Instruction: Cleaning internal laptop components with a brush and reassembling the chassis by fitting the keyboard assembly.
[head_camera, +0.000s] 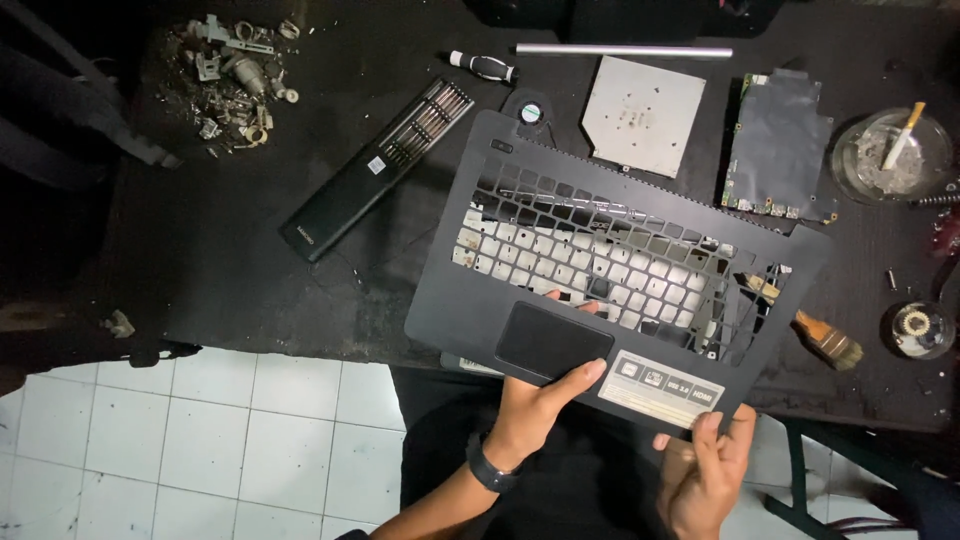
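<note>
We hold a dark grey laptop palmrest cover (560, 290) lifted above the near edge of the black workbench (200, 260), tilted, with its front edge toward us. The key openings are an empty lattice; white showing through the lower rows may be a sheet or keyboard backing beneath, but the view does not settle that.

Left hand (535, 410): thumb laid flat on top just below the touchpad (553, 340), remaining fingers underneath, one tip showing at the touchpad's upper edge. It pinches the front rim. A dark band sits on that wrist.

Right hand (705, 470): thumb pressed on the front edge beside the pale label sticker (660, 387), fingers curled below the cover; how far they spread we cannot tell.

Handling judgement: the cover looks light, thin and fairly stiff as moulded plastic, but the lattice ribs are slender and likely to flex or snap. We judge that the solid front strip and side margins are the safe places to grip, not the ribs.

On the bench beyond: a screwdriver bit case (380, 165), a small screwdriver (482, 67), a silver rod (622, 50), a metal plate (643, 113), a circuit board (778, 148), a glass ashtray (890, 155), a brush (825, 338) and a heap of loose metal parts (232, 80).
</note>
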